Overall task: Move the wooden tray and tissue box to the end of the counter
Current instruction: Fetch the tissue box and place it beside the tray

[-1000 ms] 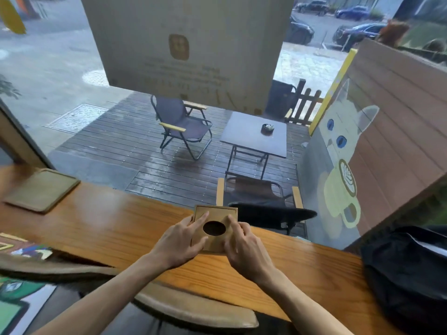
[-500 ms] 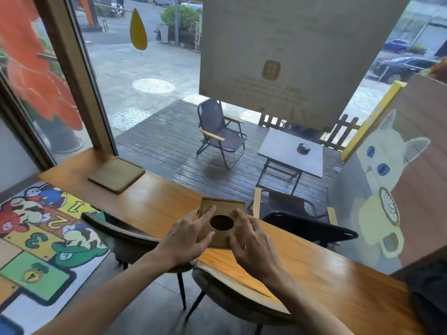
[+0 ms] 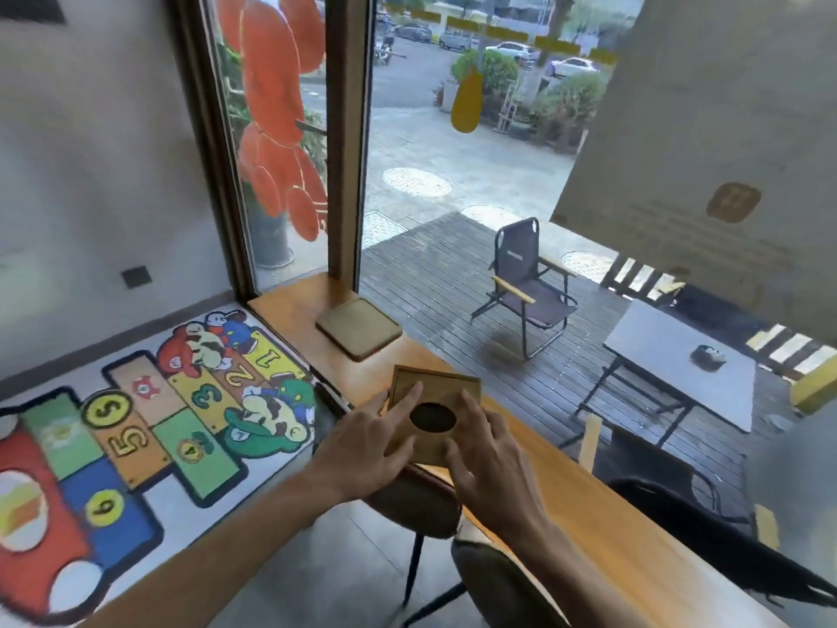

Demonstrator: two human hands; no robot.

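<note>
Head camera, looking down along a long orange-brown wooden tabletop (image 3: 584,505) that runs beside a large window. Both hands hold a square light-wood tissue box with a dark oval opening in its top (image 3: 435,412). The left hand (image 3: 371,446) grips the box's left side, with its index finger stretched across the lid toward the oval hole. The right hand (image 3: 491,464) has spread fingers over the box's right and near edges. The box sits over the tabletop's near edge; whether it rests on the wood or is lifted just clear, I cannot tell. Farther along, near the tabletop's far end by the brown window post, lies a flat square wooden tray with rounded corners (image 3: 359,328), apart from the box. Below the hands are brown padded chair seats (image 3: 407,500). A colourful hopscotch number mat (image 3: 136,437) covers the floor to the left.
</note>
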